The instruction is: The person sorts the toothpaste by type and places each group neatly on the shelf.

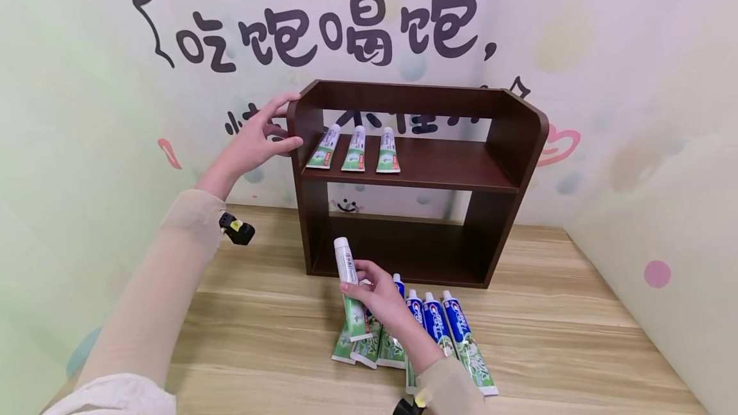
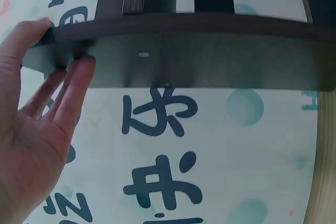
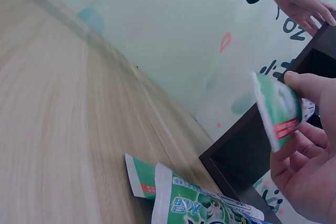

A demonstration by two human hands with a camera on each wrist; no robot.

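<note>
By my reading the work is partway along: three small toothpaste tubes (image 1: 354,151) lie side by side on the upper board of the dark brown shelf unit (image 1: 403,96), and a white-and-green toothpaste tube (image 1: 347,269) like them is in my grasp. What seems left is the overlapping group on the wooden table (image 1: 248,351): a green-ended tube (image 1: 344,346) and several blue-and-green Crest toothpaste tubes (image 1: 468,343), their exact count hidden by the overlap.

My right hand (image 1: 375,296) pinches its tube between thumb and fingers, above the group and in front of the shelf unit. Its white cap points away from me, towards the unit; the flat crimped tail points back at me. From the head view, the long axis runs mostly front to back, the cap end leaning slightly left; how steeply it tilts I cannot tell. My left hand (image 1: 254,143), fingers spread, rests against the unit's left side panel (image 2: 210,56).
</note>
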